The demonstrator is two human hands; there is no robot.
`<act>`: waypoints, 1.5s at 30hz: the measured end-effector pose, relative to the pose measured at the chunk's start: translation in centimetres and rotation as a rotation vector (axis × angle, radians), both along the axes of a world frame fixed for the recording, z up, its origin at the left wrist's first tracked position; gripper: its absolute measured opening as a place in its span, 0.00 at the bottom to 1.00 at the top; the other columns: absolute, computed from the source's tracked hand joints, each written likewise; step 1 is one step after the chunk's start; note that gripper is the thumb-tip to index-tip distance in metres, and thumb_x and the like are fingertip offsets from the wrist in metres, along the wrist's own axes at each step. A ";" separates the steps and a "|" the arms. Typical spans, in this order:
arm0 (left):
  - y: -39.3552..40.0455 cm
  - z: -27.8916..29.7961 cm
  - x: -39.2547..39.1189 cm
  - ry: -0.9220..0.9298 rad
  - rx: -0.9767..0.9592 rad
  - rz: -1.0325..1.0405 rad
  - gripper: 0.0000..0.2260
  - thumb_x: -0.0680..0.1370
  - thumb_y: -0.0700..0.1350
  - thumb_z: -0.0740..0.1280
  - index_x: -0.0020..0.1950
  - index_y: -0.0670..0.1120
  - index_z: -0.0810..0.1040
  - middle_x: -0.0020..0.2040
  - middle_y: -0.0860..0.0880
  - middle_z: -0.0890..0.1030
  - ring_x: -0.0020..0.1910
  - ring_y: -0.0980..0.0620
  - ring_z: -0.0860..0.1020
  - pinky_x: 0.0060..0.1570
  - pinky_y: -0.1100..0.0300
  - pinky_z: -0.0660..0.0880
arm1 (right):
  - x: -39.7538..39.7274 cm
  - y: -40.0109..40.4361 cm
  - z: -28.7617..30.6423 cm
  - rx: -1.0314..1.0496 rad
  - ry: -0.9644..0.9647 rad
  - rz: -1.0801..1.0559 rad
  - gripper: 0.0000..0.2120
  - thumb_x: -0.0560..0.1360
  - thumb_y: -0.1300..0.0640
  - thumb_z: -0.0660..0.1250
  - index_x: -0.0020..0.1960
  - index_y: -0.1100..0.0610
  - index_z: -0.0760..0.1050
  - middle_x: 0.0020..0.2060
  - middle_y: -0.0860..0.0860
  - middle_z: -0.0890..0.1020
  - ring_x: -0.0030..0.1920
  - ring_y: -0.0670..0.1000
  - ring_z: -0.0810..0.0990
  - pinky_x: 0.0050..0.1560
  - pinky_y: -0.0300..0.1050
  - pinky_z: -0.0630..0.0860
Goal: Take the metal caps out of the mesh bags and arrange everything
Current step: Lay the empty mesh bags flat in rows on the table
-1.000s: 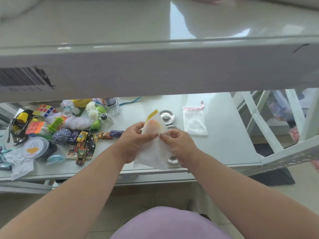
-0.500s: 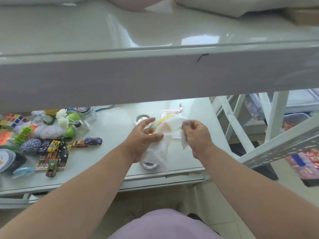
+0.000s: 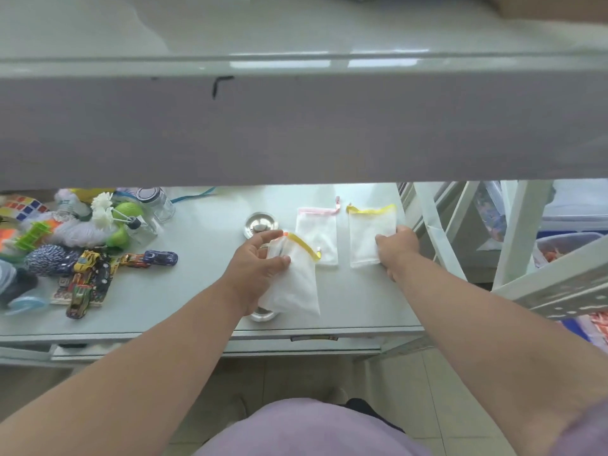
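Note:
Three white mesh bags are on the pale table. My left hand grips a yellow-trimmed mesh bag near its mouth, just above the table. My right hand presses a second yellow-trimmed mesh bag flat at the right. A pink-trimmed mesh bag lies flat between them. One round metal cap sits behind my left hand. Another metal cap peeks out under the held bag near the front edge.
Clutter fills the table's left part: toy cars, a ball of twine, a glass jar, puzzle cubes, white flowers. A wide shelf edge overhangs the table's back. White frame bars stand at the right.
The two bags held together in both hands have been separated. My right hand has laid one flat at the right; my left hand keeps the other. The camera view shifted left.

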State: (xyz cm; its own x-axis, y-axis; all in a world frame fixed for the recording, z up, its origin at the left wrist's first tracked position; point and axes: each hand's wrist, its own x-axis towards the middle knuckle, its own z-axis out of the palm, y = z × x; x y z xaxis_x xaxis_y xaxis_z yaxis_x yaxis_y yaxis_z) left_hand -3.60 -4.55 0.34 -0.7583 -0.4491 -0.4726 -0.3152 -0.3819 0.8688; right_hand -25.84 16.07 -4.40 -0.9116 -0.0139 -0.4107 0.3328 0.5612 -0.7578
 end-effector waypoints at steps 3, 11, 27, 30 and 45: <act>0.1 -0.3 0.3 -0.005 0.000 0.021 0.22 0.78 0.32 0.75 0.63 0.56 0.85 0.54 0.43 0.87 0.51 0.41 0.87 0.49 0.42 0.86 | -0.6 0.3 0.3 0.064 0.061 0.071 0.12 0.75 0.55 0.66 0.56 0.59 0.77 0.52 0.60 0.83 0.49 0.63 0.83 0.45 0.54 0.81; 0.9 0.4 -0.4 -0.023 -0.032 0.010 0.17 0.75 0.38 0.77 0.57 0.59 0.87 0.55 0.43 0.88 0.48 0.45 0.89 0.47 0.44 0.87 | 0.7 1.3 1.5 0.222 0.202 0.043 0.20 0.75 0.46 0.67 0.66 0.50 0.74 0.61 0.49 0.80 0.51 0.52 0.79 0.56 0.56 0.80; -0.5 2.8 0.9 0.079 0.087 -0.074 0.24 0.74 0.33 0.80 0.67 0.49 0.82 0.57 0.39 0.86 0.47 0.43 0.88 0.40 0.52 0.86 | 13.5 -2.8 3.8 -0.603 -0.357 0.073 0.13 0.77 0.62 0.74 0.58 0.68 0.80 0.54 0.63 0.87 0.47 0.58 0.85 0.59 0.63 0.83; -1.7 2.3 2.3 0.048 0.061 -0.015 0.22 0.75 0.33 0.79 0.67 0.48 0.83 0.60 0.37 0.84 0.45 0.44 0.88 0.40 0.52 0.87 | 13.9 -2.0 3.0 -0.345 -0.202 0.111 0.09 0.76 0.58 0.75 0.51 0.63 0.82 0.44 0.57 0.85 0.41 0.54 0.83 0.52 0.57 0.84; -5.0 1.0 5.0 -0.052 -0.043 0.082 0.18 0.72 0.42 0.76 0.58 0.60 0.87 0.65 0.37 0.83 0.63 0.33 0.84 0.61 0.32 0.83 | 14.7 -2.1 0.9 0.675 0.459 0.709 0.32 0.80 0.45 0.61 0.79 0.52 0.57 0.77 0.58 0.65 0.75 0.60 0.65 0.73 0.56 0.67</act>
